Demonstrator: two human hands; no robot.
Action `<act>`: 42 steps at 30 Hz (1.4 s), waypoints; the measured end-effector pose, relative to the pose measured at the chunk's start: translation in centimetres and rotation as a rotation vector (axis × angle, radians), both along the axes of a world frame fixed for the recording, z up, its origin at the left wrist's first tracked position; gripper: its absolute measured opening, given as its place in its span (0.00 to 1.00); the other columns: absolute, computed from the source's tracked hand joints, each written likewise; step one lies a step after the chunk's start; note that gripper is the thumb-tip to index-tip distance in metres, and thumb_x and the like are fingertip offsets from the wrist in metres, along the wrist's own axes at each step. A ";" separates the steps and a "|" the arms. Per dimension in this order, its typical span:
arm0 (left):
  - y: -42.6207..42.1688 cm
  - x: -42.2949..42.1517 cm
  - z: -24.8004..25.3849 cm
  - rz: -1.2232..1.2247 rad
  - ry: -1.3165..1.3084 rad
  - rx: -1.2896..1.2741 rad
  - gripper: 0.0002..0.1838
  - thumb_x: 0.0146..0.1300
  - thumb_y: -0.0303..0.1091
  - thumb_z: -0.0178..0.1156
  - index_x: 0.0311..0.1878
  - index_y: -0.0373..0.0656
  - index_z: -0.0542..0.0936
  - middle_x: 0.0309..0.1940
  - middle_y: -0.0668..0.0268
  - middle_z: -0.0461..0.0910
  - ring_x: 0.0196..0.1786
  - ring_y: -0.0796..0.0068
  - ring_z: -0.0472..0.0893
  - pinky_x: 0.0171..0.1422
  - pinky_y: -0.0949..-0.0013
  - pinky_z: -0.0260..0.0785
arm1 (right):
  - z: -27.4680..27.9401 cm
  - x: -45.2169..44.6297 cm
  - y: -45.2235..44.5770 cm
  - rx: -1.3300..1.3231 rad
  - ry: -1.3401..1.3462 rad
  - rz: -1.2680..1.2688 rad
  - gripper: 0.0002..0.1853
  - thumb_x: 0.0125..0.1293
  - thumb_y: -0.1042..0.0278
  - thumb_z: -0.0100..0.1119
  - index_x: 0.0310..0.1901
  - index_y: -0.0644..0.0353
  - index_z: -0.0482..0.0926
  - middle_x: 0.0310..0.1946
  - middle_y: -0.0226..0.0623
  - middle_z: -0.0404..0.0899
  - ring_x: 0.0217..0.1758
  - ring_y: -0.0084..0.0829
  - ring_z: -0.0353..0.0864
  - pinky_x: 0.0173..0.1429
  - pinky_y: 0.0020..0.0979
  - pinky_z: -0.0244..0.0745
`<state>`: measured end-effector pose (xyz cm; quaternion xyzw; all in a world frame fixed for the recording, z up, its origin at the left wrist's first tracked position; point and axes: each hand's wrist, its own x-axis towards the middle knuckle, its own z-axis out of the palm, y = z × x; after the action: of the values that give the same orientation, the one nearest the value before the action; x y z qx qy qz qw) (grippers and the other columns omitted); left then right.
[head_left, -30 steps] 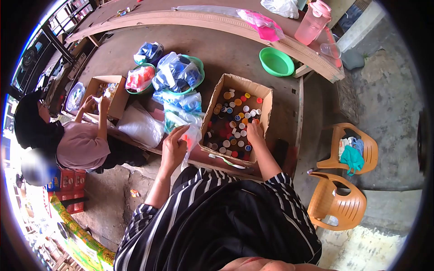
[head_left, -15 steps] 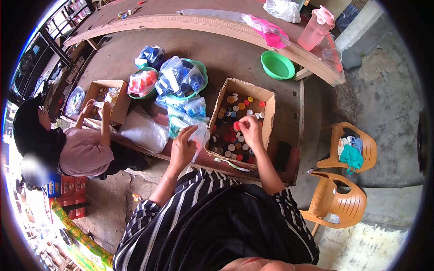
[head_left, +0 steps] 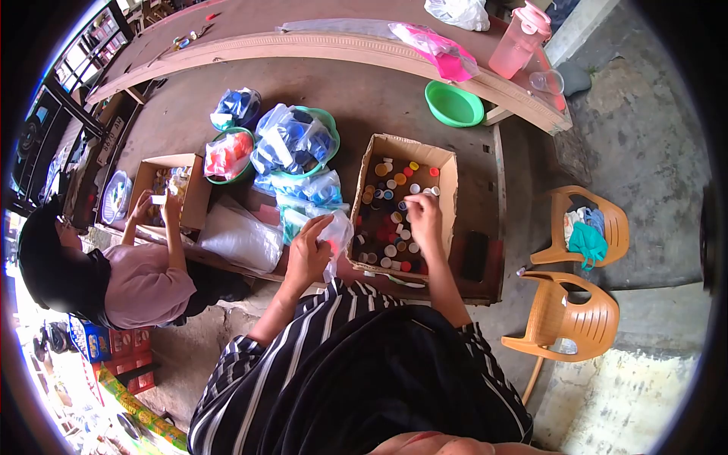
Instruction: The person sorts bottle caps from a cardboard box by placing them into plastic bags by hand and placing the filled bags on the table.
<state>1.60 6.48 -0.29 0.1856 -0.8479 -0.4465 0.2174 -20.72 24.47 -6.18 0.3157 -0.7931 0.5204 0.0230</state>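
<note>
A clear plastic bag [head_left: 338, 236] with something red in it hangs from my left hand [head_left: 309, 246], whose fingers are closed on it. To its right is an open cardboard box [head_left: 449, 164] holding many bottle caps in white, red, yellow, orange and dark colours. My right hand [head_left: 425, 218] is over the right part of this box, fingers drawn together; whether a cap is between them is too small to tell. Left of the box lie filled blue-toned bags [head_left: 307, 186] and a green basin heaped with bagged blue caps [head_left: 292, 140].
A co-worker [head_left: 144, 280] sits at the left by a smaller box [head_left: 199, 189]. Flat clear bags [head_left: 241, 235] lie between us. Behind are a green basin [head_left: 453, 105], a raised ledge [head_left: 341, 47] and a pink pitcher [head_left: 519, 45]. Two orange chairs [head_left: 546, 311] stand right.
My right hand reached into the box, lifted a red cap, then moved slightly up and right within the box area; that cap no longer shows in it. My left hand still holds the bag.
</note>
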 end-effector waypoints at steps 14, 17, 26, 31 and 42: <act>-3.8 -1.4 0.5 -0.006 -0.010 0.153 0.28 0.53 0.17 0.50 0.59 0.39 0.82 0.56 0.51 0.81 0.27 0.67 0.84 0.38 0.67 0.77 | -13.6 -4.2 1.9 0.822 -0.002 -0.255 0.15 0.63 0.70 0.65 0.49 0.59 0.73 0.49 0.50 0.74 0.52 0.55 0.80 0.52 0.50 0.78; -3.7 -2.2 1.1 -0.054 -0.042 0.136 0.27 0.53 0.18 0.50 0.58 0.38 0.82 0.56 0.51 0.81 0.29 0.64 0.86 0.40 0.65 0.78 | -14.6 -4.3 2.1 0.697 0.050 -0.215 0.15 0.59 0.76 0.66 0.47 0.62 0.73 0.50 0.52 0.72 0.51 0.55 0.80 0.52 0.50 0.77; -4.0 -3.6 0.3 -0.113 -0.048 0.206 0.27 0.52 0.18 0.50 0.58 0.35 0.81 0.57 0.50 0.81 0.32 0.60 0.86 0.43 0.64 0.78 | -2.3 0.2 -1.7 0.036 -0.100 -0.067 0.13 0.55 0.78 0.72 0.38 0.65 0.77 0.38 0.44 0.77 0.36 0.41 0.80 0.44 0.40 0.77; -3.6 -4.2 0.4 -0.143 -0.053 0.168 0.27 0.52 0.18 0.51 0.59 0.34 0.80 0.58 0.50 0.80 0.31 0.60 0.85 0.41 0.65 0.77 | 7.0 6.1 -6.4 -0.126 0.178 0.237 0.12 0.57 0.78 0.72 0.42 0.65 0.79 0.42 0.42 0.76 0.44 0.39 0.81 0.50 0.36 0.78; -4.5 -2.0 -0.5 -0.036 -0.035 0.210 0.29 0.53 0.17 0.50 0.61 0.37 0.79 0.57 0.50 0.80 0.26 0.66 0.85 0.37 0.67 0.77 | -6.9 -2.9 0.0 0.308 -0.025 0.061 0.08 0.63 0.71 0.67 0.43 0.59 0.82 0.39 0.41 0.80 0.39 0.41 0.83 0.45 0.39 0.78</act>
<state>-0.38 1.96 -0.80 0.1999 -0.8034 -0.5333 0.1738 -23.62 24.44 -13.05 0.3331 -0.8538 0.3968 -0.0514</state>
